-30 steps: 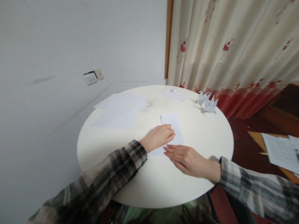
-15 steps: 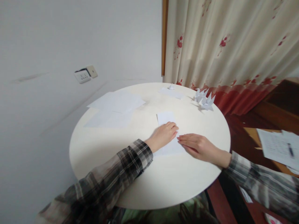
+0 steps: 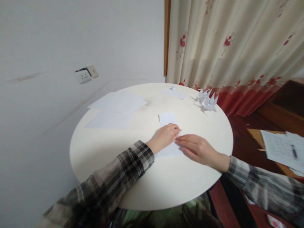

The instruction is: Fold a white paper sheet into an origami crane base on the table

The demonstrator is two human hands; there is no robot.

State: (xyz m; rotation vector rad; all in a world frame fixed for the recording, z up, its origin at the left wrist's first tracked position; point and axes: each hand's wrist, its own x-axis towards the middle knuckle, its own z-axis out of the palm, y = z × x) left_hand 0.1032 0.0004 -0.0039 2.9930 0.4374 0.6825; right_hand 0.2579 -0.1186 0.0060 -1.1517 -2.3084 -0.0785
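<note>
A white sheet of paper (image 3: 167, 118), seemingly folded into a narrow strip, lies on the round white table (image 3: 152, 186) in front of me. My left hand (image 3: 166, 135) rests across it, its fingers curled down at the paper's right edge and closed on it. From the right, my right hand (image 3: 198, 148) touches the same paper with outstretched fingertips, close to the left fingers. Its thumb sits a little apart and lower down. The part of the sheet under both hands is hidden.
Several loose white sheets (image 3: 118, 103) overlap at the table's far left. A small folded paper piece (image 3: 173, 87) sits on another sheet (image 3: 174, 93) at the back. Folded paper cranes (image 3: 209, 100) stand by the right rim. Written papers (image 3: 280, 147) and a pen (image 3: 294, 152) lie lower right.
My right hand has slid slightly left along the paper, nearer the left fingers. The left hand stays nearly in place, and the view has shifted a little.
</note>
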